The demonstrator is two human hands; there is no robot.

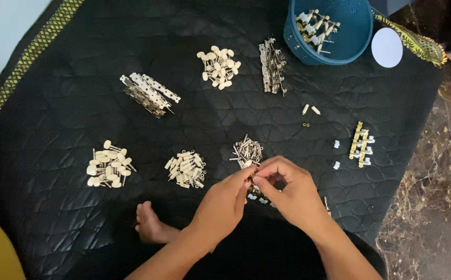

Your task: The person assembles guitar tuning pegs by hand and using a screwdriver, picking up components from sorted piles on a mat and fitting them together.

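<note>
My left hand (224,203) and my right hand (290,193) meet over a black quilted mat (70,114), fingertips pinched together on a small gold metal part (253,176) with little white pieces under it. Just beyond my fingers lies a pile of small silver metal pins (247,150). Left of that pile is a heap of cream plastic pegs (186,169), and further left another heap of cream knobs (109,165). What exactly sits between my fingertips is mostly hidden by them.
A teal basket (334,28) with cream-and-metal parts stands at the back right beside a white disc (387,47). Metal strips (148,93), more cream knobs (218,66), a metal bundle (272,66) and a gold assembly (361,144) lie about. My bare foot (148,224) rests near the mat's front.
</note>
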